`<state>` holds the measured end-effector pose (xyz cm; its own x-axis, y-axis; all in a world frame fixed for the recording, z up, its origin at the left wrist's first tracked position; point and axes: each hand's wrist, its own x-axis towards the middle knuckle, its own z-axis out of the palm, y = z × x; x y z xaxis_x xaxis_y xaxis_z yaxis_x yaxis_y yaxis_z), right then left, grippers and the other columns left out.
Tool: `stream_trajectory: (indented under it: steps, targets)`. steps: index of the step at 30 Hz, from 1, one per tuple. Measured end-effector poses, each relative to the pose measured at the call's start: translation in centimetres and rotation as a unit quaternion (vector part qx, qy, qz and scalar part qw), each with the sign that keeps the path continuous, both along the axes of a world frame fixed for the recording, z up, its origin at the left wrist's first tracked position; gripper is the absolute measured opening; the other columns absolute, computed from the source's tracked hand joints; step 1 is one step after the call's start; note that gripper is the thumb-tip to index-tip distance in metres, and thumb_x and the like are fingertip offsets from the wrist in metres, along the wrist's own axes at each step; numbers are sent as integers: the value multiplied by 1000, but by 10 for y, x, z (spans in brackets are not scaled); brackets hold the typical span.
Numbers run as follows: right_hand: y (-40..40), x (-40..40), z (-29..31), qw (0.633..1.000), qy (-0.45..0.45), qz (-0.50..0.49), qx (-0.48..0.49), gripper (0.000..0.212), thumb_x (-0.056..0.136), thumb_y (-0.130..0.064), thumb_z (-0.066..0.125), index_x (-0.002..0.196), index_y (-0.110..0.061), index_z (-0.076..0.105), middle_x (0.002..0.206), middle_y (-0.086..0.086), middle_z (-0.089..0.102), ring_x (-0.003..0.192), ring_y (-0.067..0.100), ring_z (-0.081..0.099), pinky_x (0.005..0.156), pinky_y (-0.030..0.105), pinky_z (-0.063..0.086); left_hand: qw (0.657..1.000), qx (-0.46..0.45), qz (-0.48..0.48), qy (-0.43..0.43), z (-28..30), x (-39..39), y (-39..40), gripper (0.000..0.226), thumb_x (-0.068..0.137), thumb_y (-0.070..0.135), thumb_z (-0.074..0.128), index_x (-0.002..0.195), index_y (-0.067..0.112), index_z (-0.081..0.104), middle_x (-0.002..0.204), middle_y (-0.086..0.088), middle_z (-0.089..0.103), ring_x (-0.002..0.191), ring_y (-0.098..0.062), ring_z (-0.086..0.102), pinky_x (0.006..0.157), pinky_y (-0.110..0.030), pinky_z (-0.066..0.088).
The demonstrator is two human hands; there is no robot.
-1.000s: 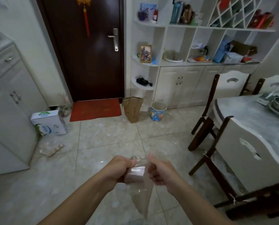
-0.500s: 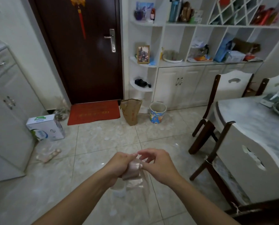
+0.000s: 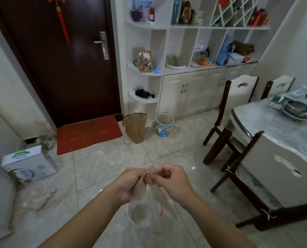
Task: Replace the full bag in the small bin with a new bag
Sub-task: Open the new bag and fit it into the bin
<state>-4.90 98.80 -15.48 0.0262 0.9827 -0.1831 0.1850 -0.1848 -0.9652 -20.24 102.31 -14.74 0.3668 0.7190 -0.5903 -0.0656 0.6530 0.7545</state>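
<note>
A glossy tiled floor (image 3: 99, 167) is shown, with a dark door (image 3: 59, 56) at upper left, white shelving (image 3: 185, 51) at upper centre and a marble bench (image 3: 274, 122) at right. The small bin (image 3: 164, 124) stands at frame centre beside a torn paper bag (image 3: 135, 126). Since the earlier frame, the hands have been drawn closer together. The clear new bag (image 3: 145, 210), at lower centre, is pinched in a closed grip by the left hand (image 3: 131, 184) and right hand (image 3: 172, 181).

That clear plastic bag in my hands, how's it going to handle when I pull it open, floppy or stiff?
Probably very floppy: the clear plastic bag hangs limp and crumpled below the left hand and right hand pinching its top. It looks thin and see-through, so likely light, clingy, and perhaps easy to tear.
</note>
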Motion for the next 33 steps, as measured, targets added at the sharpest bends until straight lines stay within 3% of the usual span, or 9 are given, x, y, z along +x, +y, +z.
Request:
stream_trajectory:
  steps: [4,6,11,15,18,21,23,29,33]
  targets:
    - [15,-29,2,1000,17,-10,12,14,82,-11,75,83,2,69,74,13,75,63,14,69,59,25,52,1000,0,1,-17,-3,-23,14,38,90,6,61,52,1,64,63,-15,61,49,-16,61,48,-21,48]
    - [26,-37,5,999,24,-16,16,16,84,-10,72,79,5,68,65,7,71,59,10,65,57,21,50,999,-2,2,-33,0,-32,18,24,90,11,59,76,-1,74,84,-19,69,72,-22,67,69,-31,54]
    - [63,-41,-6,993,73,-69,-54,18,88,-3,53,73,4,61,68,15,62,65,24,58,61,36,53,990,-38,32,-132,-7,-46,39,49,91,35,47,117,0,69,120,-22,66,108,-36,61,99,-45,43]
    - [93,-31,-15,989,65,-104,-83,26,92,-11,51,81,1,71,69,19,67,61,27,61,56,37,52,992,23,-10,-125,-6,-37,55,46,71,34,63,107,7,72,104,-16,64,88,-26,58,77,-36,39]
    - [121,-12,-13,989,56,-106,-83,28,92,-11,52,75,5,68,57,16,62,51,24,57,46,29,47,991,116,-31,-51,-1,-14,67,43,65,15,70,107,3,68,101,-11,68,93,-23,62,79,-32,43]
    - [152,7,-4,992,82,-33,-85,39,92,-26,63,68,5,68,57,18,63,50,22,58,48,28,48,981,178,75,36,-2,20,87,33,68,-4,79,99,-5,68,91,-14,74,89,-26,71,73,-26,57]
    - [173,23,2,992,92,22,-80,41,91,-33,66,60,-6,68,50,8,59,43,16,52,43,23,43,968,200,135,70,-2,43,107,26,73,-3,78,98,-4,72,92,-20,75,92,-35,71,81,-36,59]
    - [237,88,10,978,141,30,-153,19,90,-22,64,82,-4,62,52,4,55,40,10,45,43,20,40,948,109,298,31,-3,79,149,19,82,3,68,100,1,72,91,-17,76,73,-25,72,63,-32,56]
    - [259,113,9,956,200,11,-213,25,94,-28,60,88,-5,66,58,5,63,41,10,51,40,21,43,943,54,325,-42,-6,83,161,27,81,8,68,107,1,70,102,-19,74,83,-27,72,72,-35,59]
